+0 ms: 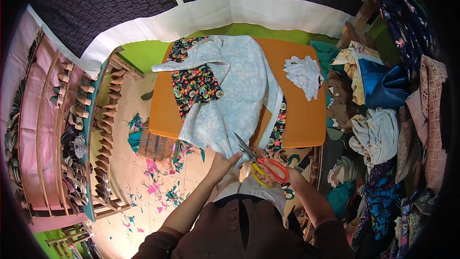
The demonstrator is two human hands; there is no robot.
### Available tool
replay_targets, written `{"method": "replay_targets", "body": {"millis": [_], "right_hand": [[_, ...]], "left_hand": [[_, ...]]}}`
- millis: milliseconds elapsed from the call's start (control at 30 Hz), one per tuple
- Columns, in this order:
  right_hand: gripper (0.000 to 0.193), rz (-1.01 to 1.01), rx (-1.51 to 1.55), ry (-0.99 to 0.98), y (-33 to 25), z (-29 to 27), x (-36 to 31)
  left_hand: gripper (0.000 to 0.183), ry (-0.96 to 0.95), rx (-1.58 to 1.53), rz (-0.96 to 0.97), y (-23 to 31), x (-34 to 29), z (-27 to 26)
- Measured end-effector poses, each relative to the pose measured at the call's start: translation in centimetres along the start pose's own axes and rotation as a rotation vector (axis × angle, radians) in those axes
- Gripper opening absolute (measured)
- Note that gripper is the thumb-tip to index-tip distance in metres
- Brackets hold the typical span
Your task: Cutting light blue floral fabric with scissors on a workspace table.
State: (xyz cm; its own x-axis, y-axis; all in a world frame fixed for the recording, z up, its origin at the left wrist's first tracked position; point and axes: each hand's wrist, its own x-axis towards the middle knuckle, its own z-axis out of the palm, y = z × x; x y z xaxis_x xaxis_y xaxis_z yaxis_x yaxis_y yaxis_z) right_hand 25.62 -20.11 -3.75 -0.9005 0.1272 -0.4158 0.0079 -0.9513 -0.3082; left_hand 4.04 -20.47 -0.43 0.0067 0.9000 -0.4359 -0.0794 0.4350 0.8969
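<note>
The person's left hand (224,165) is closed, thumb and fingers pinching the near edge of the cloth (235,91), which spreads out ahead of both hands over the orange table (303,122), mostly pale side up with dark flowered parts showing. The right hand (267,171), just beside the left, is curled around the red and yellow handles of the scissors (251,154), whose blades point forward at the cloth's near edge. Colourful scraps (152,167) litter the floor (143,163) left of the hands, and a crumpled white piece (303,76) lies on the table ahead and to their right

One wide fisheye (head-worn, left) looks steeply down, from nearby, onto the orange table (306,120).
</note>
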Motion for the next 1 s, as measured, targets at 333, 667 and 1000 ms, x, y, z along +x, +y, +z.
{"method": "replay_targets", "body": {"millis": [333, 667, 1000], "right_hand": [[0.056, -0.073, -0.113, 0.010, -0.7, 1.7, -0.4], [0.057, 0.014, -0.105, 0.161, -0.1, 1.5, 2.2], [0.062, -0.240, -0.368, 0.211, 0.3, 3.4, 2.5]], "left_hand": [[0.061, -0.077, 0.129, -0.094, 1.9, -0.3, -1.0], [0.064, 0.018, 0.031, -0.158, 2.7, -0.6, -1.4], [0.058, -0.032, 0.056, -0.092, 1.5, 0.0, -2.9]]}}
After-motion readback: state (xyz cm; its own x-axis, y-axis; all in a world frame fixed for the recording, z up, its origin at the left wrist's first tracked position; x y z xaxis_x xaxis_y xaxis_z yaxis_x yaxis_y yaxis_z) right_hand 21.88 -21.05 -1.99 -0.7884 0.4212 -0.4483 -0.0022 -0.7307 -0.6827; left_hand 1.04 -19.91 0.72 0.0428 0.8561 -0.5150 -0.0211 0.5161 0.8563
